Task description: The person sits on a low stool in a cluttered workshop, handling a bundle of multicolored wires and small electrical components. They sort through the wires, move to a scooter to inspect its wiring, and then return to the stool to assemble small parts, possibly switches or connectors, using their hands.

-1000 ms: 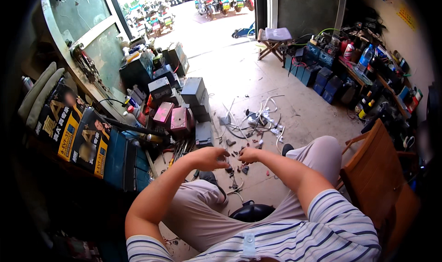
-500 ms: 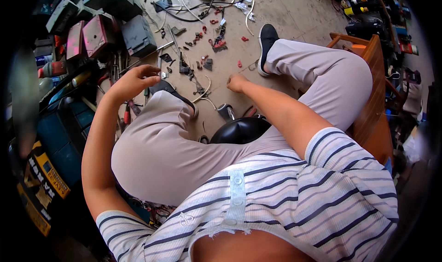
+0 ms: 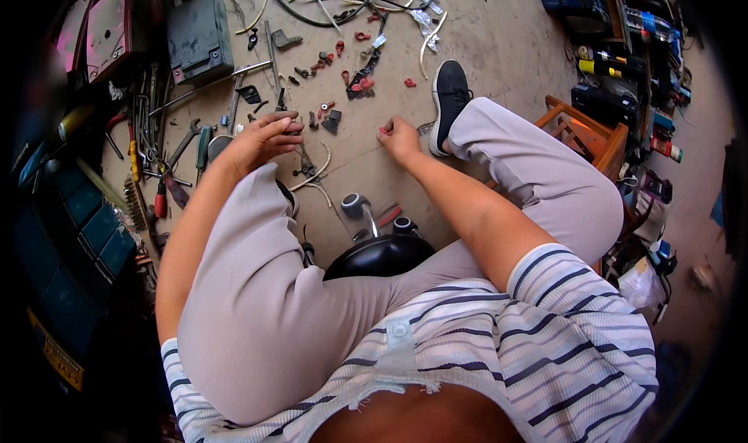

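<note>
My right hand (image 3: 400, 141) is low over the floor between my knees, its fingertips pinched on a small red part (image 3: 382, 131); most of the part is hidden by the fingers. My left hand (image 3: 263, 142) hovers beside my left knee with the fingers stretched out and nothing seen in them. Between the hands and a little beyond lie a black plastic piece (image 3: 332, 121) and a small red-and-black part (image 3: 326, 106). Farther off are more red parts (image 3: 325, 58), a red-and-black cluster (image 3: 361, 89) and a lone red piece (image 3: 410, 82).
At the left stand a grey battery (image 3: 199, 38) and a pink-topped battery (image 3: 117, 30). A wrench (image 3: 185, 141), screwdrivers and a wire brush (image 3: 135, 201) lie below them. Cables (image 3: 312, 22) loop at the far side. A wooden stool (image 3: 600, 135) stands right, a black round seat (image 3: 380, 257) beneath me.
My view has shifted. My right hand has closed on a small red part; a red piece that lay near it no longer shows on the floor. My left hand has come further right.
</note>
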The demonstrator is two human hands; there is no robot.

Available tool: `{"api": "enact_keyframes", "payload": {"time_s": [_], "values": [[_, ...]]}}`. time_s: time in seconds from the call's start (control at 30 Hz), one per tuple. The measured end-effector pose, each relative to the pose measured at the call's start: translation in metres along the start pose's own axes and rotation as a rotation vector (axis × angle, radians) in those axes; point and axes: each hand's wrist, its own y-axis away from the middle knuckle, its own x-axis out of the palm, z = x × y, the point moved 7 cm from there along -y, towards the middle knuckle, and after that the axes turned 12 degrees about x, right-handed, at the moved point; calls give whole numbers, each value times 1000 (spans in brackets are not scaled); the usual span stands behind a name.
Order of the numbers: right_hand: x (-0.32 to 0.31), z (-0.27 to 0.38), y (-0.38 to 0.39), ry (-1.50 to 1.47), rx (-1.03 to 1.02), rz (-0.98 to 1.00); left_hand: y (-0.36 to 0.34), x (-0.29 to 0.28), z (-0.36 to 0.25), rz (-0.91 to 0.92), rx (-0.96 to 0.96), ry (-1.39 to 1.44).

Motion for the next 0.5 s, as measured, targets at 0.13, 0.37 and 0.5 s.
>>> {"api": "enact_keyframes", "payload": {"time_s": [0.13,0.37,0.5], "values": [[-31,20,-12,-108,-100,-225,6,-4,52,-53,-47,134],[-83,57,-40,45,-130,-436,-2,-16,66,-71,-47,42],[-76,49,-53,113,-150,-442,-3,-16,65,-93,-42,43]]}}
